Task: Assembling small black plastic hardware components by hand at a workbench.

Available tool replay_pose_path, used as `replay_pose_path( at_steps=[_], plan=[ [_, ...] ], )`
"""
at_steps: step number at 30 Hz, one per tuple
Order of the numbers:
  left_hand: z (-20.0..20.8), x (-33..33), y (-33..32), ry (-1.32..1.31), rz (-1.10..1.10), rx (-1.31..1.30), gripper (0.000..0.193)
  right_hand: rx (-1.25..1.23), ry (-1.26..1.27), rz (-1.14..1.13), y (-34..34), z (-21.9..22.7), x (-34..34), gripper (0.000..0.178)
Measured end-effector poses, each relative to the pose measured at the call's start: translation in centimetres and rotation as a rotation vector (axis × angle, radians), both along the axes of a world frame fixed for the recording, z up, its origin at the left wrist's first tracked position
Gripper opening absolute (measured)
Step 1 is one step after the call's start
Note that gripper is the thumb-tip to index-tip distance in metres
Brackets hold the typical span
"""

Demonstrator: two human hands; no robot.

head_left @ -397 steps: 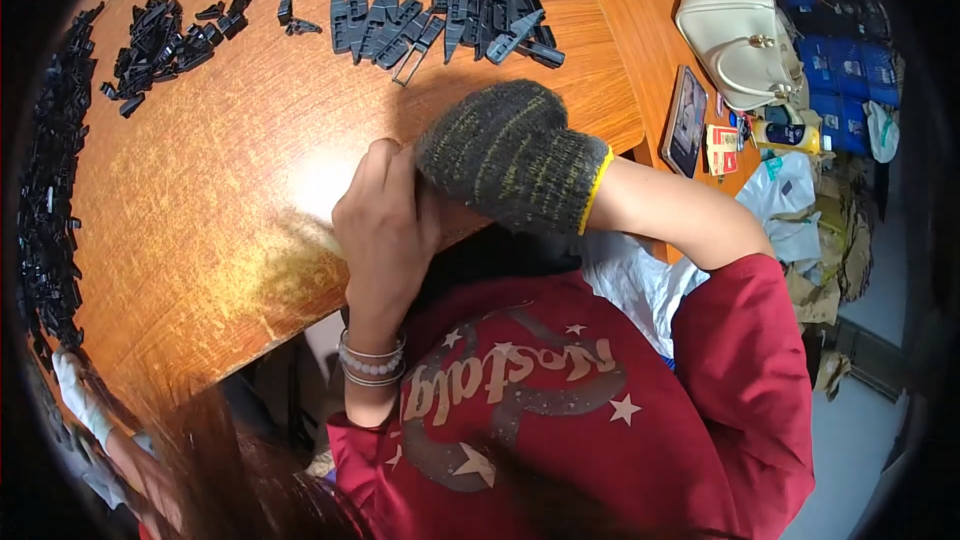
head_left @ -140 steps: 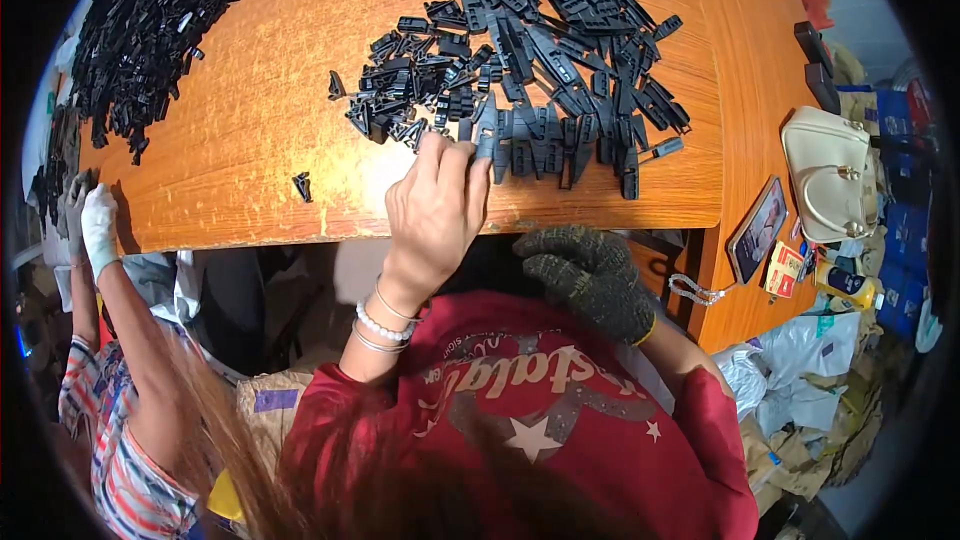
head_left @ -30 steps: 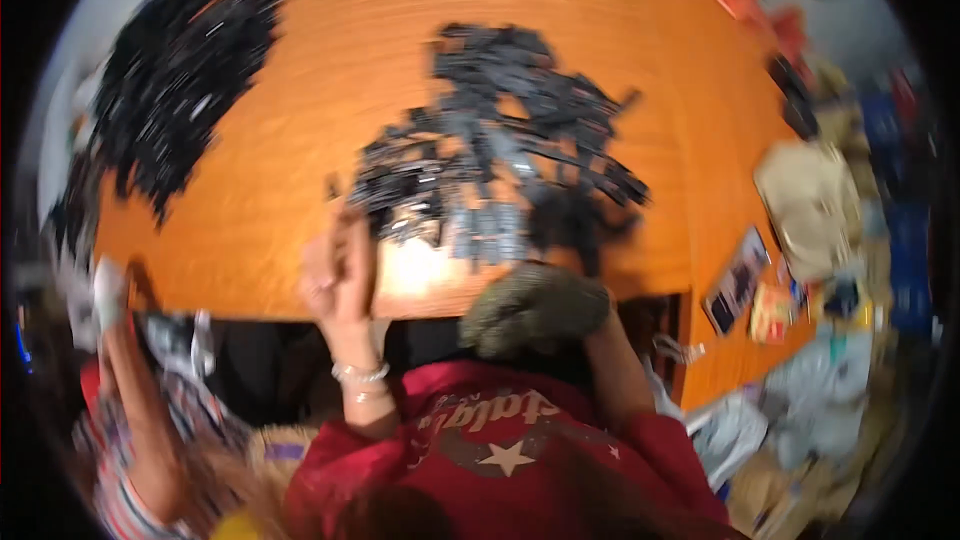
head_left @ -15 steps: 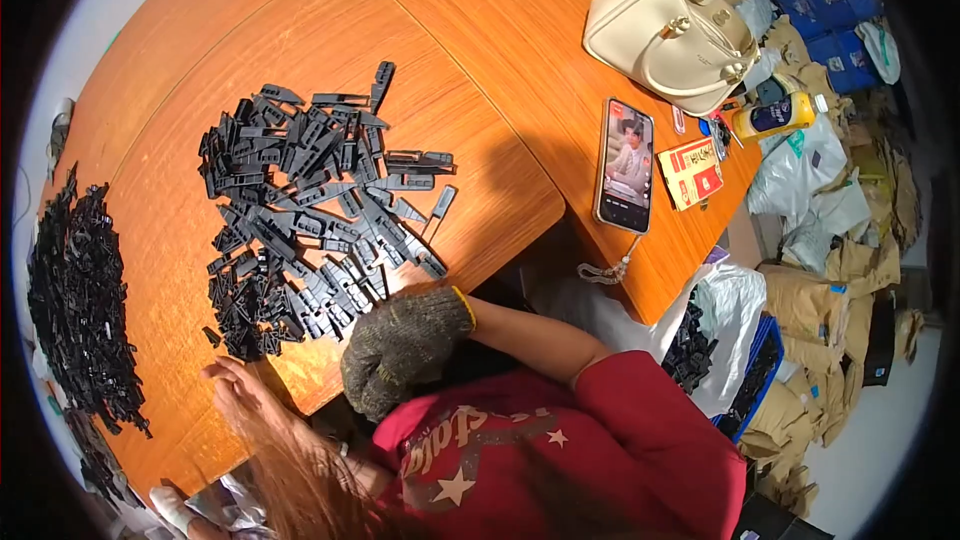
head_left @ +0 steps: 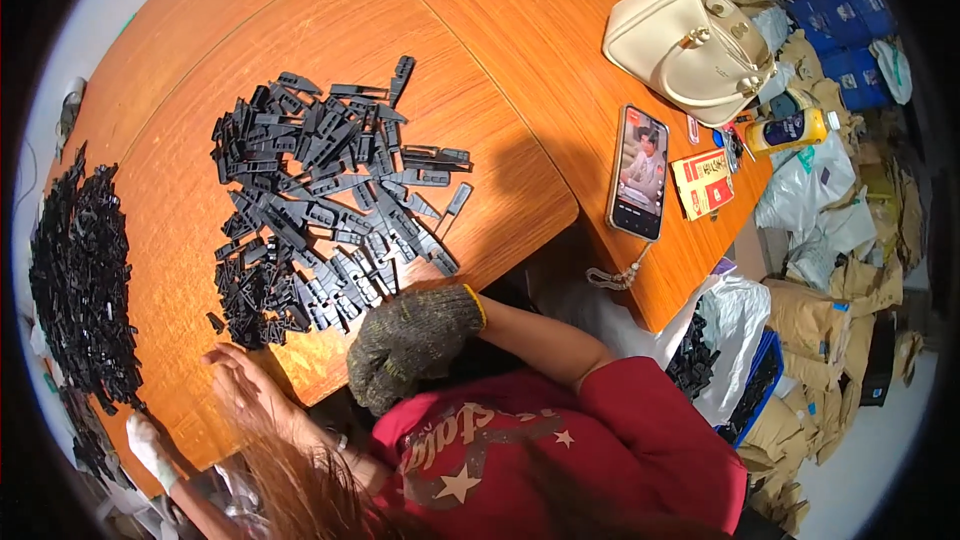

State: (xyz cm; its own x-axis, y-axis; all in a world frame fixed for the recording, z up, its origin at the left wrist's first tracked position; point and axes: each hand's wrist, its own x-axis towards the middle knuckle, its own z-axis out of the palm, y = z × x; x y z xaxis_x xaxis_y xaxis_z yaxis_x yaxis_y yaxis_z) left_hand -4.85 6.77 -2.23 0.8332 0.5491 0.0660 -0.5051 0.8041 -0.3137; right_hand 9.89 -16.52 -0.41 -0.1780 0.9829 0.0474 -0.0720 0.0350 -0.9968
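Observation:
My left hand [head_left: 248, 388] is bare and rests low over the near table edge, its fingers slightly bent and apart, with no part visible in them. Loose hair covers some of its wrist. My right hand [head_left: 415, 342], in a dark grey knitted glove with a yellow cuff, is curled closed at the table edge; whatever it holds is hidden beneath. Just beyond both hands spreads a pile of black plastic parts [head_left: 300, 155], long wedge-shaped pieces. Several of them lie side by side near the glove, shining under the light. Smaller black pieces [head_left: 255, 295] are heaped at the pile's near left.
Another person's white-gloved hand [head_left: 150, 445] reaches to a second black heap [head_left: 85, 280] at far left. A phone [head_left: 638, 175], a red-and-yellow packet [head_left: 705, 185], a cream handbag [head_left: 690, 45] and a yellow bottle [head_left: 790, 130] stand or lie right. Brown sacks [head_left: 810, 340] crowd the floor.
The other person's white-gloved hand has moved up onto the table by the far left heap. The view has shifted slightly; my two hands stay in nearly the same places.

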Motion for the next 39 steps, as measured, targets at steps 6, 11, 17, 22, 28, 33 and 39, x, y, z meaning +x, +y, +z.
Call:
replay_pose_path(
  at_steps=[6,11,17,22,28,33,39],
  plan=[
    [-0.8,0.1,0.7,-0.039,0.012,0.086,0.043,0.084,0.012,-0.084,0.0,-2.5,-0.8,0.026],
    [0.8,-1.5,-0.1,-0.005,0.117,-0.020,0.043,-0.130,-0.425,-0.034,1.1,2.7,-0.6,0.024],
    [0.5,2.0,-2.1,0.059,0.162,0.103,0.036,-0.269,0.125,-0.157,-3.0,0.8,-0.5,0.027],
    [-0.9,0.7,-1.5,0.033,0.142,0.313,0.032,-0.526,0.320,-0.216,-1.7,3.2,0.3,0.029],
    [-0.6,0.4,-1.5,0.055,0.163,0.285,0.034,-0.605,0.247,-0.166,-0.2,5.5,0.1,0.025],
    [0.4,0.3,-2.4,0.231,0.127,0.510,0.023,-0.321,0.232,-0.369,-0.6,3.8,-1.7,0.027],
    [2.4,0.1,-6.0,0.832,0.024,1.343,0.024,-0.470,0.175,-0.768,-2.2,5.3,-5.0,0.022]
  ],
)
